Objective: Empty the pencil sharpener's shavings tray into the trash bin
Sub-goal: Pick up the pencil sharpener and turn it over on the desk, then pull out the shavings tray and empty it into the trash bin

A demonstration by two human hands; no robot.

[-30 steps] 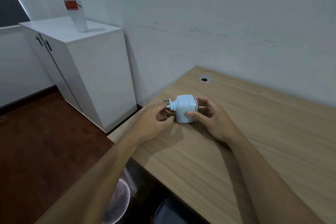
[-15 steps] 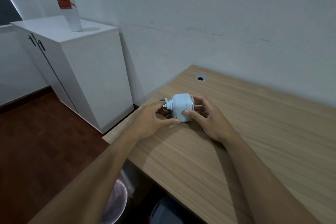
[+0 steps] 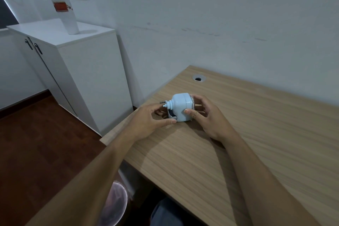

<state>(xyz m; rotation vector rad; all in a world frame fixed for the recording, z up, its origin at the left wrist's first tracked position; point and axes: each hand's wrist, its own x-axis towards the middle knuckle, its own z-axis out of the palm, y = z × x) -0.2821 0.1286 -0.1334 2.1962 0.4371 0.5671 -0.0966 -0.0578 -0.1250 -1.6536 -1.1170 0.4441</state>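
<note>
The pale blue pencil sharpener (image 3: 181, 109) stands on the wooden desk (image 3: 256, 134) near its left edge. The right hand (image 3: 205, 115) grips its body, thumb on the near face. The left hand (image 3: 148, 121) pinches the tray (image 3: 172, 115) at its lower left end. A trash bin (image 3: 115, 205) sits below the desk edge.

Two bare forearms fill the lower frame, no sleeves showing anywhere along them, no watch, no bracelet at either wrist. The left hand (image 3: 146, 123) carries no ring, short trimmed nails on view; the right hand (image 3: 209, 117) is the same, plain fingers, nail of the thumb neatly short. Down at the bottom edge, a patch of grey-blue trousers (image 3: 165, 213) over the lap.
</note>
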